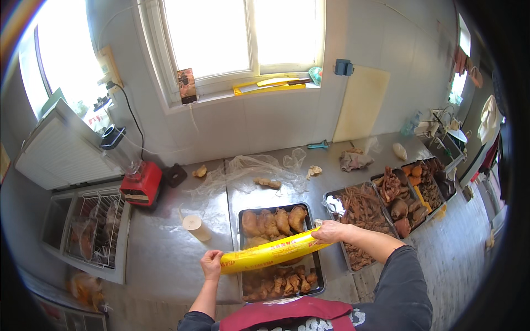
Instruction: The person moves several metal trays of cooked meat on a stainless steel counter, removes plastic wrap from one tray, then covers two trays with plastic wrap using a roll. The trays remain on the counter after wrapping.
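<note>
A yellow roll of plastic cling wrap bearing red writing is held at a slant between both hands. My left hand pinches its left end, and my right hand grips the right end, slightly higher in the picture. Under the roll is a dark-rimmed metal tray. Browned chicken legs fill its far part; smaller browned meat pieces lie at its near end. The roll covers the tray's middle. Just past my right hand is a tray of brown shredded-looking meat.
More trays with cooked meat stand to the right. On the steel table are a white cylindrical container, crumpled clear plastic film and a red-based blender. An open chest freezer stands left; a cutting board leans on the wall.
</note>
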A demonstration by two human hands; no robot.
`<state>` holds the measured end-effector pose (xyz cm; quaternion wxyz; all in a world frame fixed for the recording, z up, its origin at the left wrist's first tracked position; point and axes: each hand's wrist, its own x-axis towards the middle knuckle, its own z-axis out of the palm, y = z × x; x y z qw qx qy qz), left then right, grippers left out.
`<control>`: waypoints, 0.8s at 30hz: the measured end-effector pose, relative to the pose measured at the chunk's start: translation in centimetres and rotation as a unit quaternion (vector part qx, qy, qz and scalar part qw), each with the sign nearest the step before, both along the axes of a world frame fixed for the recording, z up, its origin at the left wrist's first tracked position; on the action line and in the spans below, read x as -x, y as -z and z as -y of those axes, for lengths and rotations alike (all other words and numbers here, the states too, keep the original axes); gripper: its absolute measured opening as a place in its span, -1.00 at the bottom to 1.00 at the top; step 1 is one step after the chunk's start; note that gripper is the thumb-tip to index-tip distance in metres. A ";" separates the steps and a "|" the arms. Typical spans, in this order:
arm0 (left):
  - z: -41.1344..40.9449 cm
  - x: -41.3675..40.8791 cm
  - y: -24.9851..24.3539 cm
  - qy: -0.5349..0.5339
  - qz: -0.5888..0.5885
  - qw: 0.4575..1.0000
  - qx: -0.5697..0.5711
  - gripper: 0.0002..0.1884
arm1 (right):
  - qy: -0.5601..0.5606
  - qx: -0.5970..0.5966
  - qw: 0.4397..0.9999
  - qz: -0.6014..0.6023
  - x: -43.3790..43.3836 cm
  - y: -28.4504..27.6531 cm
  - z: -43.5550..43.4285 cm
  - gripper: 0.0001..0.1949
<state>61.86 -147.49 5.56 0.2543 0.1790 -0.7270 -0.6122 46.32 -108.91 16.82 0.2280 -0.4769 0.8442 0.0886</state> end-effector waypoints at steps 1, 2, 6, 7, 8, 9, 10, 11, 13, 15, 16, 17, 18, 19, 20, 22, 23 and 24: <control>0.2 0.0 0.2 -0.001 0.000 1.000 0.000 -0.96 | 0.042 0.009 0.999 0.004 -0.8 -0.5 0.3 -0.72; 0.2 0.0 0.4 0.001 -0.001 1.000 -0.002 -0.96 | 0.036 0.036 0.999 0.000 -1.0 -0.4 0.1 -0.73; 0.2 -0.3 0.3 0.007 -0.007 1.000 -0.009 -0.96 | -0.012 0.136 0.988 -0.077 -1.2 1.1 -1.8 -0.76; 0.1 -0.4 0.1 0.007 -0.002 1.000 -0.021 -0.97 | -0.026 0.153 0.981 -0.115 -1.0 1.2 -2.2 -0.78; 0.0 -0.4 -0.1 0.006 0.004 0.999 -0.033 -0.97 | -0.041 0.171 0.973 -0.151 -1.0 1.2 -2.6 -0.79; 0.0 -0.5 -0.1 0.004 0.009 0.999 -0.034 -0.97 | -0.009 0.182 0.969 -0.169 -0.8 2.4 -3.4 -0.82; 0.0 -0.4 -0.1 0.002 0.014 0.999 -0.034 -0.97 | 0.047 0.187 0.968 -0.158 -1.3 3.0 -3.9 -0.84; 0.0 -0.4 -0.1 0.000 0.017 0.999 -0.034 -0.96 | 0.102 0.192 0.965 -0.149 -1.8 3.0 -4.1 -0.86; 0.2 -0.5 0.4 -0.002 0.013 0.998 -0.054 -0.96 | 0.139 0.231 0.946 -0.179 -3.0 3.2 -4.2 -0.86; 0.4 -0.3 0.8 -0.002 0.011 0.999 -0.052 -0.97 | 0.140 0.255 0.934 -0.209 -3.3 4.0 -4.5 -0.87; 0.5 -0.1 1.0 -0.002 0.010 0.999 -0.039 -0.97 | 0.140 0.267 0.926 -0.224 -3.4 4.1 -4.5 -0.88; 0.7 -0.2 1.0 -0.004 0.012 1.000 -0.024 -0.97 | 0.129 0.276 0.922 -0.239 -3.6 3.4 -4.2 -0.94; 0.6 -0.3 -0.1 -0.002 0.004 1.000 0.009 -0.97 | 0.132 0.304 0.906 -0.264 -3.8 2.5 -4.0 -0.96; 1.1 -0.1 -1.6 -0.001 -0.005 0.999 0.042 -0.96 | 0.134 0.331 0.888 -0.289 -3.4 1.2 -3.4 -0.98; 0.8 -0.2 -5.4 0.003 -0.045 0.994 0.100 -0.95 | 0.142 0.353 0.872 -0.309 -3.3 -0.1 -3.0 -0.99; 2.9 -0.7 -11.5 0.003 -0.129 0.975 0.183 -0.88 | 0.125 0.412 0.822 -0.373 -2.1 -4.9 -1.4 -0.95; 1.9 -0.1 -16.0 0.020 -0.222 0.959 0.172 -0.89 | 0.152 0.401 0.815 -0.390 -2.0 -7.5 -1.3 -0.96; 1.5 0.0 -18.8 0.026 -0.233 0.945 0.227 -0.92 | 0.176 0.389 0.808 -0.407 -1.9 -9.4 -1.3 -0.96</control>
